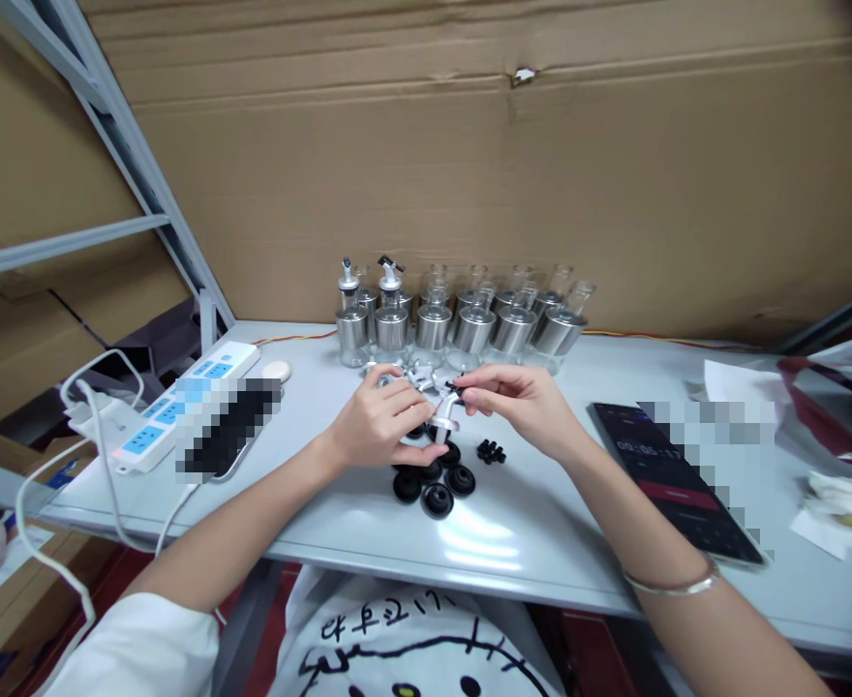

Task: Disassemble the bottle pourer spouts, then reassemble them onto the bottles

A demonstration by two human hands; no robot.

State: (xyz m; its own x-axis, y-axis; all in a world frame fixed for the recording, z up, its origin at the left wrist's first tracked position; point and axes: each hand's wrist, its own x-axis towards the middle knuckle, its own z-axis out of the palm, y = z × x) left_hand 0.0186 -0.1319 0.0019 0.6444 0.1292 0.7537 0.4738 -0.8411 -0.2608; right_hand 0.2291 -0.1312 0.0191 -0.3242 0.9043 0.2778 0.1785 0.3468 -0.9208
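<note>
My left hand (pixel 375 426) is closed on a silver pour spout (pixel 445 418), held tilted above the table. At the spout's upper end, my right hand (pixel 517 402) pinches a small black piece (pixel 458 389); whether it is joined to the spout I cannot tell. More silver spouts (pixel 420 374) lie behind my hands, partly hidden. Below the held spout are several round black stoppers (pixel 439 500), some covered by my left hand. A little heap of small black pieces (pixel 491 451) lies to their right.
Glass bottles with metal sleeves (pixel 433 329) stand in rows at the back; two at the left carry spouts (pixel 390 278). A power strip (pixel 186 407) and a phone (pixel 233 431) lie left. On the right are a tablet (pixel 677 484), a tissue (pixel 839 503) and a cardboard wall (pixel 455 165) behind.
</note>
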